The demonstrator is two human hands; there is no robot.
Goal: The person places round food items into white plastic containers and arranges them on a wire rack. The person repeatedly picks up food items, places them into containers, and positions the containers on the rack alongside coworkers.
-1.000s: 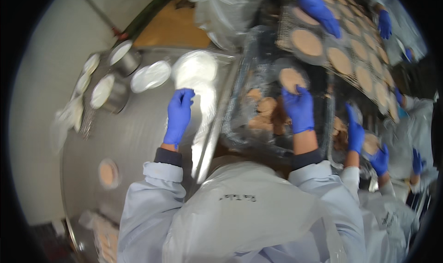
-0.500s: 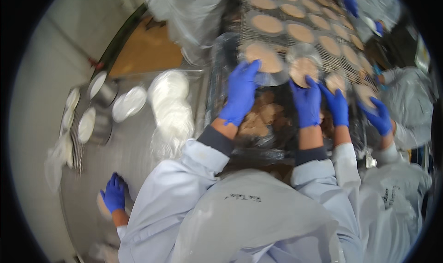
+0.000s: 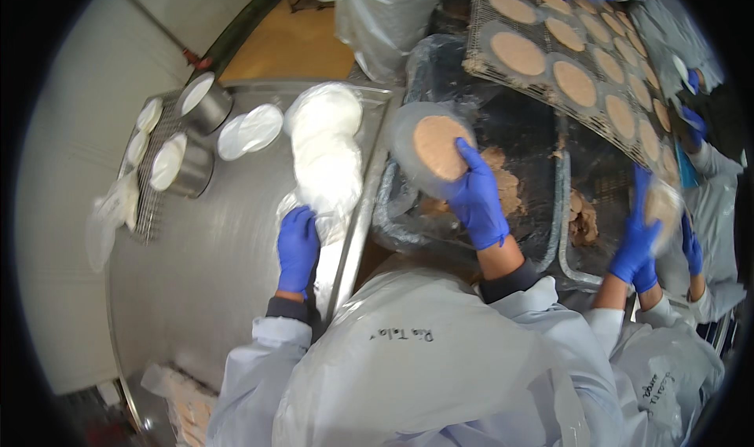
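A: Where does the work stand?

B: Upper right of the frame, the wire rack point(image 3: 550, 94) already carries rows of round brown patties point(image 3: 517, 52), so much is laid out, though I'd judge the lump of brown mix point(image 3: 503, 182) in the dark lined tub point(image 3: 542, 235) at centre is still to be shaped

A: And the hands?

B: The right hand point(image 3: 477, 200), blue-gloved, curls its fingers over a patty on a clear disc point(image 3: 437, 147), holding it above the tub, centre frame. The left hand point(image 3: 298, 247) rests its fingertips on the stack of white plastic sheets point(image 3: 326, 149) on the steel table point(image 3: 196, 274), left of centre; a pinch I cannot make out
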